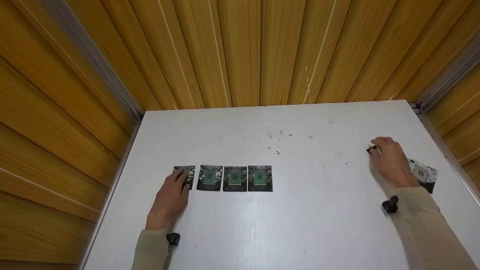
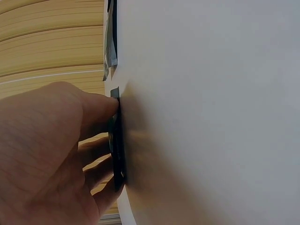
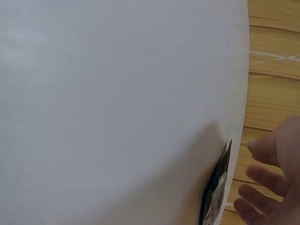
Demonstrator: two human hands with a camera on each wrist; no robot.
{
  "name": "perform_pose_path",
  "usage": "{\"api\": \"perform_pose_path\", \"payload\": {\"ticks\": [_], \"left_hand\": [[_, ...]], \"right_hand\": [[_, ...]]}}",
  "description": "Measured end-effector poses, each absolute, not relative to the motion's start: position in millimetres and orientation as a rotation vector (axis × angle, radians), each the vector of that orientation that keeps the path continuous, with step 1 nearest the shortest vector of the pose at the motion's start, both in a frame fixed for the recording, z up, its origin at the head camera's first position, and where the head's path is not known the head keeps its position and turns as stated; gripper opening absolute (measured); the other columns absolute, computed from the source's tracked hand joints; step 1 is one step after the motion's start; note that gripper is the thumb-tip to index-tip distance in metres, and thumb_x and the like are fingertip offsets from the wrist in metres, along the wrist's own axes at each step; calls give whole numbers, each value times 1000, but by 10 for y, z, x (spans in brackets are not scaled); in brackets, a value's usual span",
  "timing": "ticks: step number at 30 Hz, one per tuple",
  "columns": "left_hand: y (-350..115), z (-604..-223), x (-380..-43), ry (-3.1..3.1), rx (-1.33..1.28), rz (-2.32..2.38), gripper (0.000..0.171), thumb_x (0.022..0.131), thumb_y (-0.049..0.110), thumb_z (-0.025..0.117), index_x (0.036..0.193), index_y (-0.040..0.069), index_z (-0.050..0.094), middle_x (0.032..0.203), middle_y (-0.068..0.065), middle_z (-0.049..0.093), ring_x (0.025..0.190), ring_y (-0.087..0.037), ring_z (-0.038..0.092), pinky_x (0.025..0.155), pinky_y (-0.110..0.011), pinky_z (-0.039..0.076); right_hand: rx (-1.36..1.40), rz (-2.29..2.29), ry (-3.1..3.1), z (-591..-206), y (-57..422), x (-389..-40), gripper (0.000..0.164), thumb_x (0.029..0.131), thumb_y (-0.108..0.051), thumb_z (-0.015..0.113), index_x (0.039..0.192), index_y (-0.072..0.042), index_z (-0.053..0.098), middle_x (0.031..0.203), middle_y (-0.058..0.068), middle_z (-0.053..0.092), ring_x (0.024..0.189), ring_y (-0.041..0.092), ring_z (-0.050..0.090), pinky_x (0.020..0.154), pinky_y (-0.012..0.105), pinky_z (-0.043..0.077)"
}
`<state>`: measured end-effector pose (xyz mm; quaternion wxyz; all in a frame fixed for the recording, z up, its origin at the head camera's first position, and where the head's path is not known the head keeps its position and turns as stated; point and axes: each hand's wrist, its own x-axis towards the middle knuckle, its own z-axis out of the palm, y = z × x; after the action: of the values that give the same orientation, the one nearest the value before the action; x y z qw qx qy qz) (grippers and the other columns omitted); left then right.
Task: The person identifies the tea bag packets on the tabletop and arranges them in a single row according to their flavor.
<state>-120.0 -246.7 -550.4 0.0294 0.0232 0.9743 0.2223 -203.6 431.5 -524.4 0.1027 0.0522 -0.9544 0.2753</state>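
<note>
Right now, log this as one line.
left hand: holds row's leftmost packet; right hand: near another packet; row: four packets; far right: one packet

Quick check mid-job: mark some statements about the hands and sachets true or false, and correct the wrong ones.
1. The left hand is on the row's leftmost sachet. True.
2. The row holds six sachets. False: it holds four.
3. The right hand is over the row. False: it is near the right side of the white table.
4. Another sachet shows partly behind the right hand. True.
5. The row's sachets are stacked. False: they lie side by side.
</note>
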Motion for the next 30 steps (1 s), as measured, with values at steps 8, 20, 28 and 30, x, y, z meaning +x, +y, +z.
{"api": "perform_pose_path", "payload": {"ticks": [8,20,28,30], "left_hand": [[-2461,-5517,-1211,3006,65,691,54,113,23,50,162,1,43,171,-21,35,158,-45,33,127,-61,34],[-2457,-5510,-1211,3002,60,695,54,112,22,51,162,2,43,171,-22,35,158,-45,33,126,-62,35],[-2444,-5497,-1219,2990,34,680,55,113,23,50,163,4,42,172,-21,34,159,-44,32,127,-62,34],[-2446,-5495,-1220,2987,34,679,55,113,23,49,163,3,42,172,-21,34,159,-44,31,127,-62,33]], "right_hand": [[124,824,-2856,-5306,4476,-2004,36,104,4,53,135,21,56,142,49,46,130,69,43,105,81,38],[89,765,-2867,-5334,4532,-2003,35,102,5,54,132,21,60,139,48,49,124,68,48,99,80,44],[86,773,-2890,-5343,4531,-2006,35,102,5,53,132,21,60,141,47,47,127,68,46,103,80,42],[96,775,-2889,-5344,4524,-2001,34,102,6,53,132,21,60,141,46,48,128,68,46,103,79,42]]}}
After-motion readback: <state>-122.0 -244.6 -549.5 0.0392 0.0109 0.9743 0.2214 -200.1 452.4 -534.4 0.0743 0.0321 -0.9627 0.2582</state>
